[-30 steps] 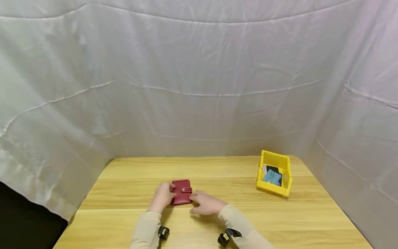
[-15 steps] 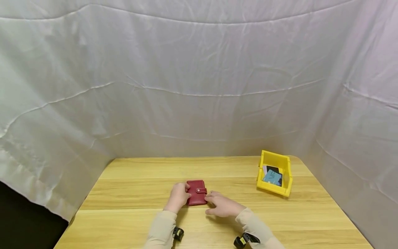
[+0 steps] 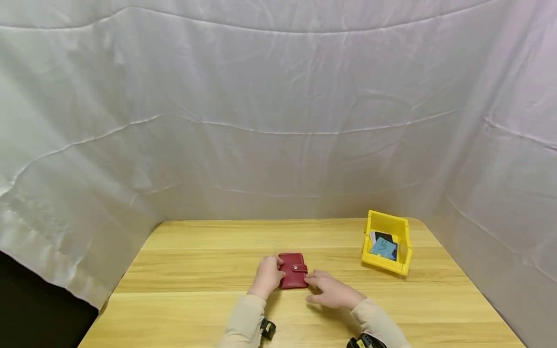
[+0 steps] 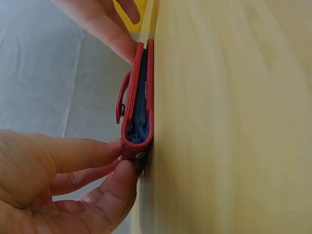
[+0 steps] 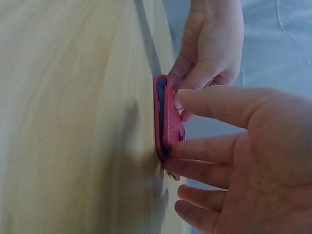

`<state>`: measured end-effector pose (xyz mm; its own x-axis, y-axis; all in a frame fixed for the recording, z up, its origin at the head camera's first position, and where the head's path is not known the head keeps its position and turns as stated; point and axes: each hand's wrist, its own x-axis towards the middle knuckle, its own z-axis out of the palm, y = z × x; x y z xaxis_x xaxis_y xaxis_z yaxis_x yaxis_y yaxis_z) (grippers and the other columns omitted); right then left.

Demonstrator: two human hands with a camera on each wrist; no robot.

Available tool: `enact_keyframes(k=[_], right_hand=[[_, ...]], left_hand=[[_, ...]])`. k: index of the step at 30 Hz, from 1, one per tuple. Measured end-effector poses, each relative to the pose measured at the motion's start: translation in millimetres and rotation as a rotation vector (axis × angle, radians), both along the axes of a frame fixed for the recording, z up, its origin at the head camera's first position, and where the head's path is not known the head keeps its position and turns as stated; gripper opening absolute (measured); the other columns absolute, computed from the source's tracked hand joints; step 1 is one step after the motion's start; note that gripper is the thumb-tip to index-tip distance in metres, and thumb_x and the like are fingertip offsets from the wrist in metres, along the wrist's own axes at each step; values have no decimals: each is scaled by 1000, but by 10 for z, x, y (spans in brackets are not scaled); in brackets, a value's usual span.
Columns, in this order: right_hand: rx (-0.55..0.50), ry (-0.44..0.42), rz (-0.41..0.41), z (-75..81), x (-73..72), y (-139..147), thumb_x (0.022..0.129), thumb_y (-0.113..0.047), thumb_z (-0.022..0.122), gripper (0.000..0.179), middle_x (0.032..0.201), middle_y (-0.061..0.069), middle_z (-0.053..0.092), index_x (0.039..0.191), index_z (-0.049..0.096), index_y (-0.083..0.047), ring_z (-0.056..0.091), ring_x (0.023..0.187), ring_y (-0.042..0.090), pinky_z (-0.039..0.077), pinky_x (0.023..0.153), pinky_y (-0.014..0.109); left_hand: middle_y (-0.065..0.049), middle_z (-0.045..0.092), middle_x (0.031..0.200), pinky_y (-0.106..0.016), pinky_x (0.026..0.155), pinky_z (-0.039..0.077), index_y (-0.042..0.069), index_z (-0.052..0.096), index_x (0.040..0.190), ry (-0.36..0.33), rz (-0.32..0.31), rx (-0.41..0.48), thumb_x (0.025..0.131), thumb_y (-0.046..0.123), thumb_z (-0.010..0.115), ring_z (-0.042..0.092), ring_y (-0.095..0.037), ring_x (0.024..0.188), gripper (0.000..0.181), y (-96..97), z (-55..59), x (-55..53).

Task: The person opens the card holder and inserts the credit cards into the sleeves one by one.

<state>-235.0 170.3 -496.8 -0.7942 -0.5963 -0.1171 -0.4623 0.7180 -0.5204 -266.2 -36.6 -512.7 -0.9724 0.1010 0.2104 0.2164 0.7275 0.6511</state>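
Note:
A closed dark-red wallet (image 3: pixel 293 270) with a snap strap lies flat on the wooden table. Bluish inner sleeves show between its covers in the left wrist view. My left hand (image 3: pixel 267 276) holds the wallet's spine edge, its thumb and fingertips at the spine in the left wrist view. At the strap side, my right hand (image 3: pixel 332 291) has its fingers mostly straight. Its fingertips touch the wallet's edge in the right wrist view, while the thumb extends apart from the other fingers.
A yellow bin (image 3: pixel 385 267) stands at the table's back right, with several cards inside, a light-blue card (image 3: pixel 383 247) on top. Grey-white cloth (image 3: pixel 278 145) hangs behind the table (image 3: pixel 196 270) and along both sides.
The wallet has slid to the right across the table, from left of the middle to slightly right of it. Both hands have moved along with it, keeping much the same pose.

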Motion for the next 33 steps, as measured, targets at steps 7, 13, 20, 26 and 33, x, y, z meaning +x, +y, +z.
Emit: enact_keyframes(k=[7,13,20,26,33], right_hand=[[-7,-3,-3,30,12,41,90,-30,65,59,142,28,49,134,53,7,36,137,51,28,112,66],[-89,71,-51,-1,-46,7,91,-25,65,44,123,24,62,122,61,6,56,118,42,43,102,60],[-268,155,-219,-71,-224,-94,89,-20,69,26,102,10,65,108,63,-4,61,89,20,55,78,36],[-276,193,-277,-147,-381,-233,85,-19,73,31,75,-2,57,109,62,-2,49,66,7,43,60,20],[-252,137,-335,-174,-443,-383,81,-17,76,27,66,-1,50,100,62,-3,45,59,9,36,50,20]], left_hand=[[-13,67,86,-35,72,55,-5,71,98,-13,-6,6,75,-1,78,60,-20,80,24,28,-3,5],[-19,67,104,-44,86,55,-7,64,118,-89,-139,16,79,7,77,63,-27,94,43,-92,44,0],[-25,52,140,-60,111,37,-3,50,138,-131,-263,59,79,18,79,48,-44,131,70,-256,82,-30],[-27,36,152,-59,116,28,-3,40,145,-187,-315,56,77,20,81,35,-45,141,83,-288,26,-52],[-26,39,151,-54,116,32,-6,44,142,-182,-328,11,78,20,80,38,-43,139,77,-243,-57,-78]])
